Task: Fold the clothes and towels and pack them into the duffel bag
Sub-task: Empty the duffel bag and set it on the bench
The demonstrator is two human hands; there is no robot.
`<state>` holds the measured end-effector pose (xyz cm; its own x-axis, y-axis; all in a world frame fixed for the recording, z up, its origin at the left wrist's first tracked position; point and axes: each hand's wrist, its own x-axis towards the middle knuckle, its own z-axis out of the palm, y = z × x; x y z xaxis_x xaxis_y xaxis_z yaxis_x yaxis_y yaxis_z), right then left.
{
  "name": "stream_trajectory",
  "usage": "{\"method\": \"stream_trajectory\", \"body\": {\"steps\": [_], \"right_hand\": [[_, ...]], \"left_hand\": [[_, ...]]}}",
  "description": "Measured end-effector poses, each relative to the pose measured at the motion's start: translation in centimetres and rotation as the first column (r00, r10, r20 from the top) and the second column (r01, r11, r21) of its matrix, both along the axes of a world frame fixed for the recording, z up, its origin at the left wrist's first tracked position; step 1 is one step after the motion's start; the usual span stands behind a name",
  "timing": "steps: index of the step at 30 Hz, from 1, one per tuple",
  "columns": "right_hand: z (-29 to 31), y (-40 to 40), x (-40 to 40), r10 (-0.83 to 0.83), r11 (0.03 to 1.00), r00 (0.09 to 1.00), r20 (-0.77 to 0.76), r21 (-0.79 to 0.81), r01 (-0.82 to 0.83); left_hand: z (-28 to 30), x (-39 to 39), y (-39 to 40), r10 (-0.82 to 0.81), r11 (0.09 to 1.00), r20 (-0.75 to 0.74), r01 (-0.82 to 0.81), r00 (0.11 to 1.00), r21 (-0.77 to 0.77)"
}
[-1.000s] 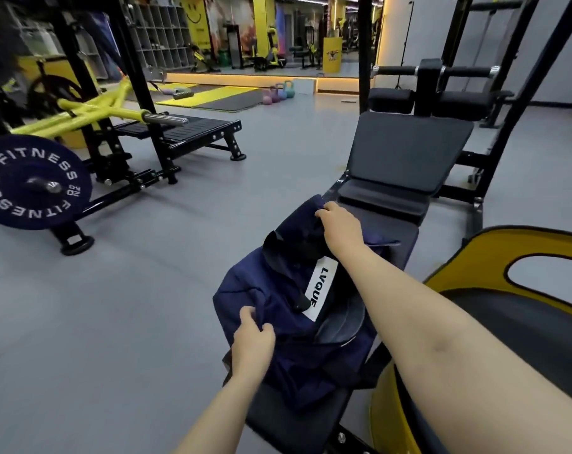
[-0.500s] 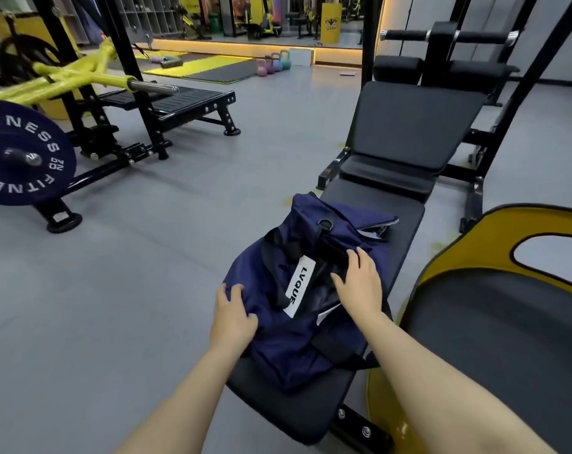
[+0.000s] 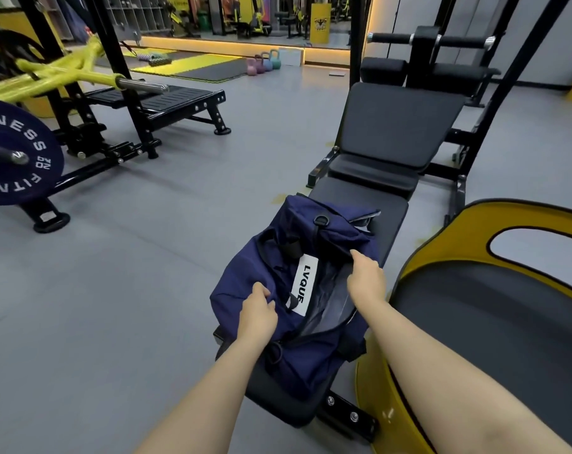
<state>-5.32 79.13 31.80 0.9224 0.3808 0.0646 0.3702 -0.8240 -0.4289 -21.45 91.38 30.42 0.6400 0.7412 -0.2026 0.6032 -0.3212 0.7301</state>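
Spreading the mouth of the duffel bag (image 3: 278,290) is the step in hand, we judge, and it goes best if we pull both sides of the opening evenly apart, keeping the fabric taut so the grey lining stays exposed and the mouth does not slump shut. The bag lies on the near end of the black bench (image 3: 369,198), its white label facing up beside the opening. No clothes or towels show anywhere in view, so packing seems not yet begun.

Our left hand (image 3: 256,311) pinches a fold of the blue cloth on the bag's left side, just beside the label, fingers curled into the fabric. Our right hand (image 3: 366,276) grips the right edge of the opening, fingers hooked over the rim. Both forearms reach forward and down, the hands apart with the open mouth between them.
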Motion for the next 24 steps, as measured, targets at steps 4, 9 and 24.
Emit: {"method": "stream_trajectory", "body": {"steps": [4,9,24], "right_hand": [[2.1,-2.1,0.0,-0.032,0.999,0.999,0.026,0.029,0.031],[2.1,-2.9,-0.8,0.053,0.967,0.996,-0.07,0.253,-0.034],[-7.4,1.5,-3.2,0.442,0.841,0.846,-0.299,-0.189,-0.506]], "left_hand": [[0.3,-0.4,-2.7,-0.044,0.999,0.024,0.044,0.999,-0.014],[0.1,-1.7,-4.1,-0.102,0.992,-0.101,0.109,0.99,0.07],[-5.5,0.8,-1.3,-0.347,0.598,-0.615,0.672,0.708,0.436]]}}
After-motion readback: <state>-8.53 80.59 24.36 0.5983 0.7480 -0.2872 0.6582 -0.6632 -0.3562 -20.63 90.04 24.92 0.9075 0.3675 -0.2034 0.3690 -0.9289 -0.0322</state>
